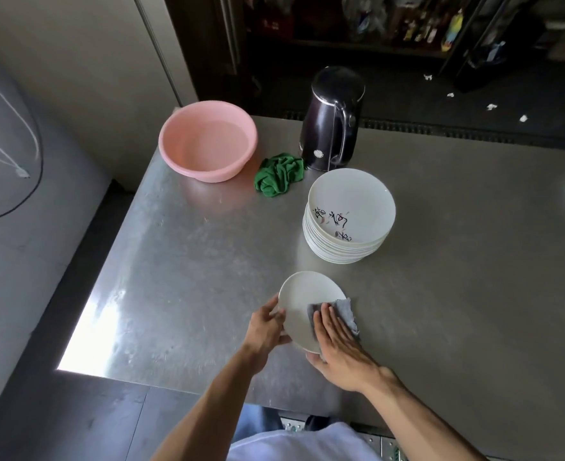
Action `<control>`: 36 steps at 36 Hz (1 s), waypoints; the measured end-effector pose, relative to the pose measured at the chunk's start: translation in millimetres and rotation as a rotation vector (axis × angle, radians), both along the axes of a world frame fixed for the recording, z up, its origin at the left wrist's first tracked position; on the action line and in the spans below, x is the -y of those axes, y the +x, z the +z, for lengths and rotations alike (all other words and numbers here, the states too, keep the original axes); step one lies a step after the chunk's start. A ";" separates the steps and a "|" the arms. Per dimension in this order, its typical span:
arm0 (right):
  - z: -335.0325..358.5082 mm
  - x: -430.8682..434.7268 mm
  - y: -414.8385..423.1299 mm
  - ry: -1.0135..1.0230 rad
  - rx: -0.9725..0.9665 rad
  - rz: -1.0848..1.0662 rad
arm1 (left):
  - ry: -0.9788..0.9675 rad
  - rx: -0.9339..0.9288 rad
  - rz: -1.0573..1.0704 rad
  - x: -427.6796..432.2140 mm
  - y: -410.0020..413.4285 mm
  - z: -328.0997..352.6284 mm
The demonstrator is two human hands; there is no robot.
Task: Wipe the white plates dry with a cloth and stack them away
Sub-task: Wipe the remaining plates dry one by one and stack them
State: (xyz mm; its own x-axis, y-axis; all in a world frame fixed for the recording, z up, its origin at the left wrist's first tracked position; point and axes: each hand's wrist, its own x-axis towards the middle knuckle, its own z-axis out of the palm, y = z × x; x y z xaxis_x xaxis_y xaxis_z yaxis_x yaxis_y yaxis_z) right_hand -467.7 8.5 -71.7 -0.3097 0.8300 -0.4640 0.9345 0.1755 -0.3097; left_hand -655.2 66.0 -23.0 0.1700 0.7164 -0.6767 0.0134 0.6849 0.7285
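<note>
At the near edge of a steel worktop (191, 261), a person's right hand (339, 344), fingers straight and together, presses a grey cloth (344, 311) flat on a white plate (302, 301). The left hand (267, 327) grips its left rim. The plate tilts face-up, its oval running far-left to near-right. Beyond stands a stack of white plates (351, 207), the top one bearing unreadable black brush script, then a green cloth (279, 174), a dark kettle (332, 118) and a pink basin (208, 141).
</note>
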 end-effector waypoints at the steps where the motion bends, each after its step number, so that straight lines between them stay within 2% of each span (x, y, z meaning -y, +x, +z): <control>1: 0.7 -1.1 0.4 -0.015 -0.004 0.019 | -0.009 -0.006 0.008 -0.9 -1.9 -1.5; 4: 0.8 -3.3 4.1 -0.065 -0.074 0.018 | -0.023 -0.002 0.010 -0.7 -6.4 -4.4; 7: 0.8 -9.3 3.3 -0.152 -0.222 -0.165 | -0.032 0.010 0.021 2.8 -7.8 -6.2; 11: -0.6 -22.3 -17.1 -0.069 -0.092 -0.285 | -0.048 0.038 0.013 11.3 -3.5 -7.7; 13: 1.8 -23.2 -28.1 -0.024 -0.104 -0.249 | -0.054 0.035 0.006 12.3 0.7 -8.9; 17: 6.2 -10.8 -29.9 0.094 -0.228 0.020 | -0.081 -0.003 0.025 8.7 3.5 -11.2; 20: 6.3 -0.8 -14.6 0.108 -0.240 0.061 | -0.084 -0.003 0.047 9.2 -2.3 -11.5; 22: 1.4 4.9 -0.7 0.102 -0.148 0.048 | -0.069 0.011 0.054 13.1 -6.2 -10.1; 25: -3.6 -2.0 5.9 0.046 -0.040 -0.124 | -0.033 0.025 0.026 21.6 -7.9 -8.9; 27: -4.0 -15.6 -2.3 0.009 -0.018 -0.271 | -0.014 0.032 -0.016 27.6 -4.3 -8.0; 29: -4.5 -24.7 -15.1 -0.002 -0.075 -0.361 | -0.008 0.018 -0.058 31.6 1.8 -5.0; 33: -4.1 -16.5 -32.1 0.044 -0.327 -0.178 | -0.005 -0.010 -0.092 34.7 5.2 -0.7; 35: -9.0 -12.6 -23.9 0.048 -0.317 -0.175 | 0.000 -0.027 -0.071 36.3 0.2 -2.0; 36: -13.4 -11.5 -18.1 0.058 -0.252 -0.212 | 0.001 -0.035 -0.052 37.1 -3.0 -3.0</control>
